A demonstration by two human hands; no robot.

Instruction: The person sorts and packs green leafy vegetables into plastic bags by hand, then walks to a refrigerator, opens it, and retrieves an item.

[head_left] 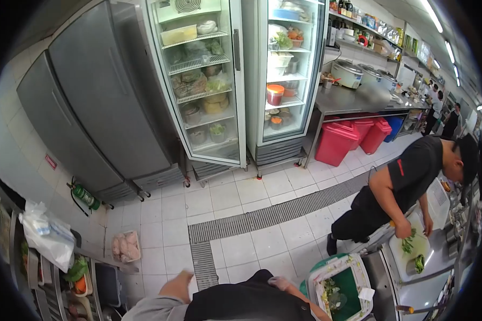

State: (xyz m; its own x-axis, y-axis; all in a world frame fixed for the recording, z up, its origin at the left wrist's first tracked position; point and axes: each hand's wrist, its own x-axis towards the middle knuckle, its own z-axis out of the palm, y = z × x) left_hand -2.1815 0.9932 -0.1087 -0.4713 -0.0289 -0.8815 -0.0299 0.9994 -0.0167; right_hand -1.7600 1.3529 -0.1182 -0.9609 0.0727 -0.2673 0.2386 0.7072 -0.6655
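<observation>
At the bottom of the head view, my left hand (183, 277) is beside my dark apron (235, 299), over the tiled floor. It is blurred, and its fingers cannot be made out. My right hand (278, 282), in a thin clear glove, is on the other side of the apron, near a green and white bin (313, 289) holding food scraps. Its fingers are too small to read, and no held object shows in either hand. A tray of raw meat (126, 247) lies on the floor to the left.
Two lit glass-door fridges (242, 107) stand ahead, beside grey cabinets (91, 96). A fire extinguisher (84, 196) is at the left wall. A co-worker (407, 176) handles greens on a cutting board (399, 246) at right. A floor drain (284, 207) crosses the tiles.
</observation>
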